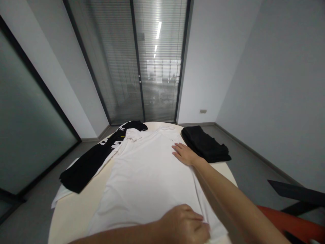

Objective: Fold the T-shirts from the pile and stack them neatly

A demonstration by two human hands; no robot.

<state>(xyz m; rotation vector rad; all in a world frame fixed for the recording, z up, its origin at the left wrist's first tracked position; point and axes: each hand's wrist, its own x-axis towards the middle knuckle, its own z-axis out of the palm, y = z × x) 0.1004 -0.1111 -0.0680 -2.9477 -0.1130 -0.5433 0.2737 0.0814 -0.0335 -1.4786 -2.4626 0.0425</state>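
Observation:
A white T-shirt (149,176) lies spread over the table, its collar end at the far side and its hem toward me. My right hand (186,154) rests flat on the shirt's upper right part, fingers stretched out. Close to me, my left hand (185,223) is closed at the lower right of the shirt, fingers curled onto the fabric where a crease runs up the right side. Its fingertips are partly hidden.
The pale round-edged table (68,217) carries black clothing with white print (93,159) at left, over some white cloth. Folded black clothing (203,142) sits at the right far edge. An orange and black chair (286,220) stands at lower right. Glass panels with blinds (159,95) rise behind.

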